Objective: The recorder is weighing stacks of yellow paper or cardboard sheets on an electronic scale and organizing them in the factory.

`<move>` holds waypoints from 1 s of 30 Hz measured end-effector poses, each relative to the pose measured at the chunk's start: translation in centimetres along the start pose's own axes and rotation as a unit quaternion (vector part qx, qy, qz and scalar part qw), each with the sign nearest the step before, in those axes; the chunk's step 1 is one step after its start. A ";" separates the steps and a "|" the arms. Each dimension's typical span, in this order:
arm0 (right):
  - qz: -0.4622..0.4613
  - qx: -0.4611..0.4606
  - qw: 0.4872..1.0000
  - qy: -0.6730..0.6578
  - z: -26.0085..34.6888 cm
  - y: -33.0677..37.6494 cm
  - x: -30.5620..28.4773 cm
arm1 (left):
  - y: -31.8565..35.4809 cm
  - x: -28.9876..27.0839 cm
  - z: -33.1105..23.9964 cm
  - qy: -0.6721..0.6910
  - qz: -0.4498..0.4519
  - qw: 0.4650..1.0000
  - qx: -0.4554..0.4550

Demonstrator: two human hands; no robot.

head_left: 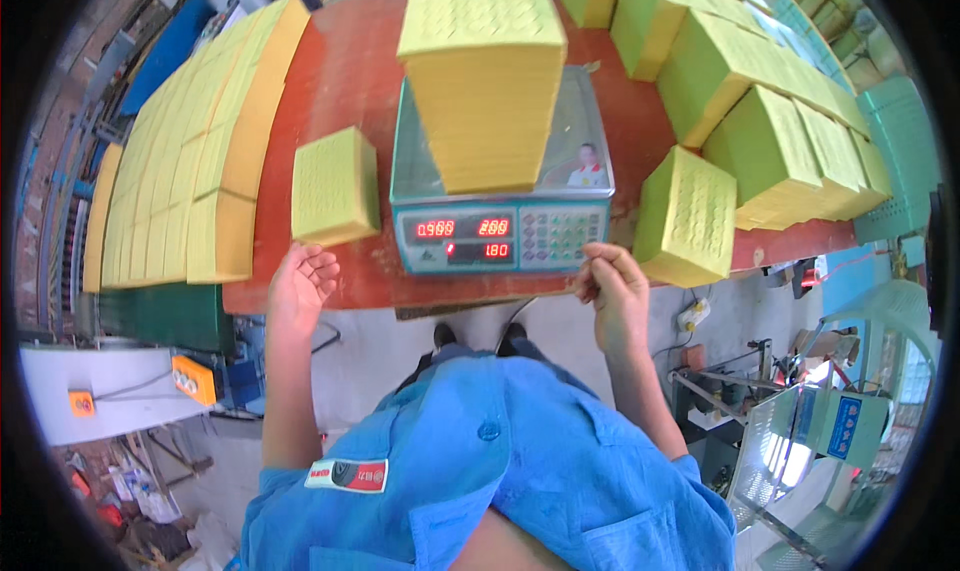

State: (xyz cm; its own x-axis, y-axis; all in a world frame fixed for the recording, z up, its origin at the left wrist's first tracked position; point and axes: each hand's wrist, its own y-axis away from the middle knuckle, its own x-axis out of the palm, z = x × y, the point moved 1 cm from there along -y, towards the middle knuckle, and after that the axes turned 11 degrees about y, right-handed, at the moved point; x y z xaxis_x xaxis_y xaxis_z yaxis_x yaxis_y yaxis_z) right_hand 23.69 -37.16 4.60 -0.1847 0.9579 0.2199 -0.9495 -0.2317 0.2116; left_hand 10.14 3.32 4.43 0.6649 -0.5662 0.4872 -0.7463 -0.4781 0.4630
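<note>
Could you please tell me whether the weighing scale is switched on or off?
On: red digits glow on the front of the weighing scale.

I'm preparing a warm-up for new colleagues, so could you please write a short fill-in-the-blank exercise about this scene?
Beneath the central yellow stack is a digital ____.
The lit digits glow ____.
The keypad is nearest the ____ hand.
The wearer's shirt is ____.

Missing words: scale; red; right; blue.
</note>
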 end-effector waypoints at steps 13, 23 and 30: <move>-0.017 -0.230 0.955 0.187 5.3 -11.2 4.1 | -7.2 27.2 -10.6 -0.146 0.241 0.959 -0.001; -0.029 -0.159 0.980 0.115 2.1 -11.9 7.5 | -5.8 31.5 -7.3 -0.275 0.285 0.900 -0.182; -0.100 -0.039 0.994 0.020 -1.1 -4.8 2.7 | -8.3 34.2 -4.9 -0.226 0.453 0.830 -0.233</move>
State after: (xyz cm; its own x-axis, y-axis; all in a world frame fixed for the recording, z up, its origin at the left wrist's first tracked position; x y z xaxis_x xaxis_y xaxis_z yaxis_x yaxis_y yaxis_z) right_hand 27.52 -33.31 3.15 0.0011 0.9898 0.1425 -0.9847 -0.0237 0.1726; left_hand 39.23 -8.73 20.86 -0.3209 -0.7962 0.5129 -0.7721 0.5336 0.3452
